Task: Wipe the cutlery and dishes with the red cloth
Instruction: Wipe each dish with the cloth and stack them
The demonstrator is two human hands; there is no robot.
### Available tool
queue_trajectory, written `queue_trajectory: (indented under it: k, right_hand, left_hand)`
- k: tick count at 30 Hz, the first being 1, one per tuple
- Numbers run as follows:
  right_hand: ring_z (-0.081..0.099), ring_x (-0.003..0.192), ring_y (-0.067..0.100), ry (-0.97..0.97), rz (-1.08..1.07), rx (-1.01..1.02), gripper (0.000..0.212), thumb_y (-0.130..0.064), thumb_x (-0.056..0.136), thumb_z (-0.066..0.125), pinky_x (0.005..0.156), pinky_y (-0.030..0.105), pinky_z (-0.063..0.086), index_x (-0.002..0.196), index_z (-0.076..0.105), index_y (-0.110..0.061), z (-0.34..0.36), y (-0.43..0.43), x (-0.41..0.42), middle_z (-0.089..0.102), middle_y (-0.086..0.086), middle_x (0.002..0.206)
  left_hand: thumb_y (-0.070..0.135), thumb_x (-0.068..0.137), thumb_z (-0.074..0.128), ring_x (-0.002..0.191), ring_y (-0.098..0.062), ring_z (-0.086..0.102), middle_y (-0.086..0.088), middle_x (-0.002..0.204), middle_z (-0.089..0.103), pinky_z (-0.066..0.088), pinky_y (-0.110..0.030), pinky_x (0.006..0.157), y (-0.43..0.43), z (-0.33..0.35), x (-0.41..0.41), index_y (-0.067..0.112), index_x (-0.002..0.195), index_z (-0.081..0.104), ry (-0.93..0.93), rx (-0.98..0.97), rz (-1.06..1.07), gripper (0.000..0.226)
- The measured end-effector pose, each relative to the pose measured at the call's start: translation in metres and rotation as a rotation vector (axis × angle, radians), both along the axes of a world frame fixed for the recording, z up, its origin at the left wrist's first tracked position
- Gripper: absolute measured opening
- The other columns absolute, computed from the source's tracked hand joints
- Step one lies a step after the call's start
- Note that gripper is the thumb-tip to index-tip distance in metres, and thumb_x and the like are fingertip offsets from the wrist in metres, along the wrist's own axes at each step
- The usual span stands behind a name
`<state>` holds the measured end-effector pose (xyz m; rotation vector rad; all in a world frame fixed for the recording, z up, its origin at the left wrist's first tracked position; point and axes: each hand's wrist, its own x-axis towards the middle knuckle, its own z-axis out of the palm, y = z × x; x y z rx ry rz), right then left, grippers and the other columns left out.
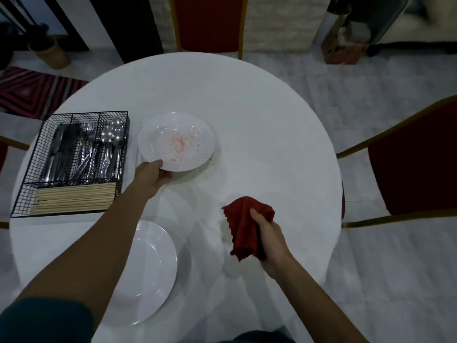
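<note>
- While the left hand (152, 175) grips the near rim of a stained white plate (176, 142), thumb on top and fingers curled beneath, the right hand (268, 240) clutches the red cloth (243, 226) over the round white tabletop (247, 107).
- The red cloth hangs bunched from the right hand's closed fingers, near the front right of the tabletop and well apart from the stained plate; whether its lower edge touches the surface cannot be told.
- Orange-red smears and specks mark the well of the stained plate, which sits just right of a black wire caddy (28, 179); whether the plate is lifted off the tabletop cannot be told.
- A second white plate (148, 268), with no visible marks, lies at the near left edge of the tabletop, partly hidden under the person's left forearm.
- The caddy's three rear compartments hold knives (58, 149) on the left, forks (87, 149) in the middle and spoons (113, 134) on the right, while pale chopsticks (74, 198) lie crosswise in the long front compartment.
- Red-upholstered chairs with gold frames stand around the tabletop, one at the far side (207, 21) and one at the right (408, 164).
- A red-and-black patterned rug (29, 92) lies on the pale floor beyond the caddy.
</note>
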<state>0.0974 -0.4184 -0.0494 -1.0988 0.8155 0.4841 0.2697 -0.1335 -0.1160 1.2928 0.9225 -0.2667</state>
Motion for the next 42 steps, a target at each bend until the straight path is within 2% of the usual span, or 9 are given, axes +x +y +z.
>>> queue_trajectory:
  k: [6, 13, 17, 20, 24, 28, 34, 38, 42]
  right_hand:
    - [0.073, 0.095, 0.036, -0.143, -0.027, 0.070, 0.037, -0.030, 0.104, 0.053, 0.084, 0.046, 0.057, 0.118, 0.070, 0.000, 0.031, 0.000, 0.000, 0.074, 0.024, 0.112]
    - [0.072, 0.097, 0.043, -0.263, 0.065, 0.013, 0.043, -0.033, 0.101, 0.058, 0.084, 0.054, 0.057, 0.129, 0.064, -0.001, 0.056, 0.016, -0.009, 0.072, 0.029, 0.114]
    - [0.074, 0.103, 0.030, -0.348, 0.180, -0.169, 0.032, -0.035, 0.101, 0.059, 0.082, 0.043, 0.058, 0.125, 0.067, -0.016, 0.082, 0.031, -0.007, 0.078, 0.009, 0.110]
    - [0.075, 0.093, 0.017, -0.406, 0.245, -0.323, 0.020, -0.034, 0.101, 0.058, 0.067, 0.027, 0.054, 0.114, 0.070, -0.024, 0.098, 0.046, -0.003, 0.079, -0.002, 0.099]
    - [0.066, 0.096, 0.012, -0.488, 0.422, -0.666, 0.023, -0.039, 0.100, 0.054, 0.084, 0.032, 0.052, 0.116, 0.063, -0.025, 0.098, 0.070, -0.014, 0.070, -0.008, 0.105]
    - [0.063, 0.100, 0.026, -0.641, 0.654, -1.084, 0.024, -0.020, 0.093, 0.047, 0.085, 0.039, 0.052, 0.105, 0.068, -0.015, 0.073, 0.100, -0.044, 0.069, 0.002, 0.106]
    - [0.045, 0.141, 0.018, -0.802, 0.827, -0.994, 0.050, -0.023, 0.098, 0.048, 0.122, 0.032, 0.030, 0.147, 0.053, -0.018, 0.066, 0.132, -0.091, 0.054, -0.001, 0.151]
    - [0.047, 0.141, 0.019, -0.894, 0.956, -0.932, 0.060, -0.023, 0.085, 0.048, 0.123, 0.038, 0.031, 0.144, 0.058, -0.016, 0.065, 0.128, -0.108, 0.055, 0.001, 0.150]
    - [0.052, 0.128, 0.016, -0.937, 1.063, -1.029, 0.041, -0.026, 0.095, 0.062, 0.110, 0.023, 0.034, 0.136, 0.066, -0.022, 0.063, 0.108, -0.118, 0.064, -0.004, 0.138]
  left_hand:
    - [-0.004, 0.088, 0.043, 0.119, -0.038, 0.061, -0.021, 0.129, 0.062, 0.058, -0.046, 0.088, -0.008, 0.026, -0.039, 0.001, 0.129, 0.054, -0.154, -0.182, 0.187, 0.043]
    - [0.020, 0.104, 0.039, 0.106, -0.038, 0.065, -0.018, 0.111, 0.069, 0.058, -0.051, 0.079, -0.013, 0.060, -0.124, 0.010, 0.110, 0.061, -0.185, -0.230, 0.230, 0.024]
    - [0.023, 0.107, 0.038, 0.112, -0.037, 0.064, -0.017, 0.129, 0.064, 0.056, -0.059, 0.089, -0.014, 0.063, -0.166, 0.011, 0.134, 0.052, -0.247, -0.224, 0.220, 0.033]
    - [0.036, 0.108, 0.040, 0.111, -0.032, 0.065, -0.013, 0.135, 0.061, 0.058, -0.051, 0.087, -0.020, 0.072, -0.193, 0.014, 0.143, 0.049, -0.176, -0.144, 0.188, 0.041]
    - [0.057, 0.102, 0.042, 0.120, -0.032, 0.061, -0.006, 0.142, 0.058, 0.054, -0.052, 0.097, -0.026, 0.088, -0.224, 0.021, 0.150, 0.045, -0.093, -0.139, 0.124, 0.060]
    - [0.063, 0.099, 0.039, 0.125, -0.028, 0.059, -0.004, 0.139, 0.062, 0.048, -0.051, 0.108, -0.037, 0.105, -0.243, 0.024, 0.146, 0.051, -0.118, -0.067, 0.026, 0.063]
    - [0.083, 0.071, 0.038, 0.123, -0.023, 0.061, -0.003, 0.130, 0.068, 0.045, -0.047, 0.112, -0.032, 0.116, -0.252, 0.025, 0.133, 0.064, -0.218, 0.018, -0.072, 0.089]
    - [0.080, 0.082, 0.039, 0.120, -0.025, 0.063, -0.002, 0.126, 0.070, 0.047, -0.049, 0.109, -0.024, 0.127, -0.253, 0.024, 0.131, 0.065, -0.190, 0.006, -0.036, 0.079]
    - [0.088, 0.063, 0.044, 0.128, -0.028, 0.057, -0.003, 0.141, 0.061, 0.043, -0.053, 0.111, -0.014, 0.122, -0.245, 0.026, 0.142, 0.055, -0.210, -0.013, 0.046, 0.101]
